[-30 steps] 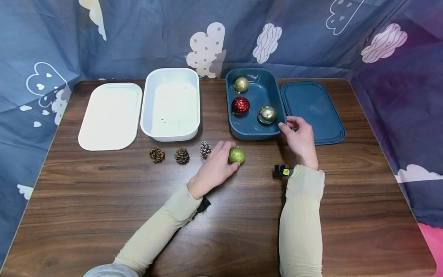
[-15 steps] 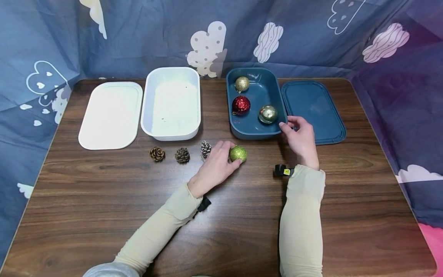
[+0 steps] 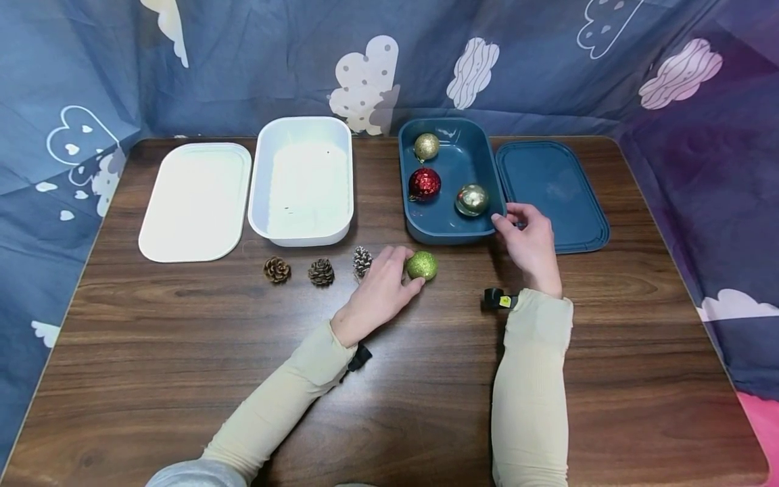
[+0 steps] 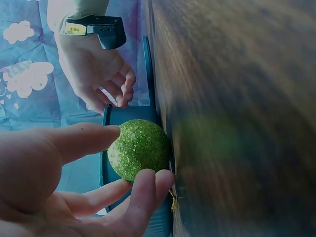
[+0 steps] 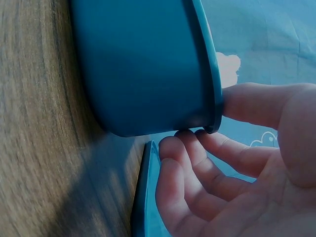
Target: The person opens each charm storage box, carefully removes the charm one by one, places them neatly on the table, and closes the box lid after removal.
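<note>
Green glitter-covered ball: has shifted a little toward the blue rectangular plastic box over the last second; it sits just in front of that box, and whether it touches the desk is hard to tell. A gold cord shows at its edge.
Left hand: thumb and fingers stand parted by the ball's width, curled lightly round it and pinching it.
Right hand: thumb at the rim and fingers bent against the outer wall, gripping the blue box's near right corner.
Inside the blue box: a gold glittery ball at the far left, a red faceted ball nearer, a shiny gold ball at the near right.
Pine cones: a brown one, a darker brown one and a white-tipped one lie in a row, the last just beside the left hand.
Right of the blue box: a flat blue lid.
Farther left: a white rectangular plastic box, then a flat white lid.
Behind: blue cloth with white clouds.
</note>
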The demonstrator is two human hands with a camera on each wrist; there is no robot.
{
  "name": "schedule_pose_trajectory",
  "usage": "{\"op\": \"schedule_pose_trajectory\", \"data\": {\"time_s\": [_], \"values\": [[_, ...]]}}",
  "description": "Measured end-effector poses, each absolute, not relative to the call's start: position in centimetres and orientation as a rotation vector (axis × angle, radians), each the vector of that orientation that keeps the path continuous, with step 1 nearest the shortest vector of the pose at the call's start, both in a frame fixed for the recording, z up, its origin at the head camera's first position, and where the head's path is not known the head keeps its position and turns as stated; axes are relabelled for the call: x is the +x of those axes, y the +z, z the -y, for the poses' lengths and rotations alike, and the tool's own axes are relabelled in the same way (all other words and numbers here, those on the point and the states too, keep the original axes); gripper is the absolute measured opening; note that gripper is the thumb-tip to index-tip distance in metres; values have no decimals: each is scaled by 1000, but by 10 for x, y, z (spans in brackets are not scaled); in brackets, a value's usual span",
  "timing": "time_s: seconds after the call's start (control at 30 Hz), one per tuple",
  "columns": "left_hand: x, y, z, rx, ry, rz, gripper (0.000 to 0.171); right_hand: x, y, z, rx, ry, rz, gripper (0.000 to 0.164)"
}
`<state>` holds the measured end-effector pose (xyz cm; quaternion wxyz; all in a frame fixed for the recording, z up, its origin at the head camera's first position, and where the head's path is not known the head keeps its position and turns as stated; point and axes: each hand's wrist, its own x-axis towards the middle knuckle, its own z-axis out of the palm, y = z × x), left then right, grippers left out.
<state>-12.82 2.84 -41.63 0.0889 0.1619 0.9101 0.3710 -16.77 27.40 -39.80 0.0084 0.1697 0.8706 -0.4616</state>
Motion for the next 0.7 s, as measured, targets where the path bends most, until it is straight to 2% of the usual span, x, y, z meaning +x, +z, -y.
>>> {"op": "schedule_pose_trajectory", "data": {"time_s": [0.7], "values": [[-131,-410,-23,507,1128,-2705,36,-168,-398,-274,526,-1428,-2725,49]]}}
